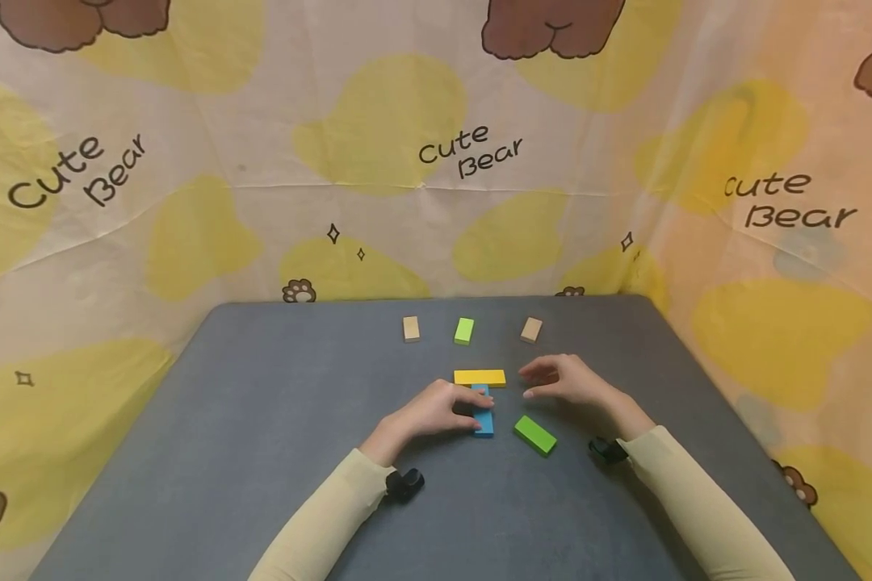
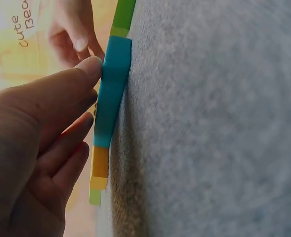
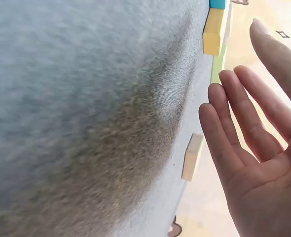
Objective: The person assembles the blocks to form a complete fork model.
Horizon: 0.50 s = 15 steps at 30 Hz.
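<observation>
My left hand [image 1: 437,409] is at the blue block [image 1: 484,423], its thumb and fingertips right at the block's upper face. In the left wrist view the blue block [image 2: 112,94] lies flat on the table, and the fingers are loosely extended rather than wrapped round it. The far end of the blue block meets the middle of a yellow block [image 1: 479,378] lying crosswise. My right hand [image 1: 574,379] hovers to the right of the yellow block, holding nothing, with fingers spread in the right wrist view. Between the two hands, a green block [image 1: 534,436] lies at a slant.
Toward the back of the grey table [image 1: 276,420] lie a wooden block [image 1: 410,328], a light green block [image 1: 464,331] and another wooden block [image 1: 531,329], spaced apart. A printed cloth [image 1: 378,121] hangs behind and at both sides of the table.
</observation>
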Tool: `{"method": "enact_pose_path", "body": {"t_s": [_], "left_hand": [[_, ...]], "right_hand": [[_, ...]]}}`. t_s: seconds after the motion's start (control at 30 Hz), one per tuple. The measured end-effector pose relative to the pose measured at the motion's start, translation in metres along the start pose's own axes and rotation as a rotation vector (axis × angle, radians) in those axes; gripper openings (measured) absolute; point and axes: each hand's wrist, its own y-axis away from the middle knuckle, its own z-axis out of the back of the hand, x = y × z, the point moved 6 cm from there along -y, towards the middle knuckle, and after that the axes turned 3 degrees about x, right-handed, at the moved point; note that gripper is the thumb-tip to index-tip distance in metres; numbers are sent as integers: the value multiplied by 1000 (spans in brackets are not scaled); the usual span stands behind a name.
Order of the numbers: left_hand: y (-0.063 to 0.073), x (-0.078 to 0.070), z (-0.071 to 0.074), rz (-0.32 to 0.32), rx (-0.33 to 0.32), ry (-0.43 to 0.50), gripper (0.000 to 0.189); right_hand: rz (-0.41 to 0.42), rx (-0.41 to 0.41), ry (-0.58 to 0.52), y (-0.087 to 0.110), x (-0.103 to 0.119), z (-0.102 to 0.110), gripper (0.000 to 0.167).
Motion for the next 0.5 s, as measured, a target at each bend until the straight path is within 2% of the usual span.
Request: {"method": "enact_pose_path", "body": {"t_s": [0.27,0.5], "left_hand": [[-2,6,-1,34,3,2,42],[-3,10,-2,52,12,23,42]], "right_hand": [[45,16,-22,18,4,-2,50],[47,57,-31,29,2,-8,50]]}}
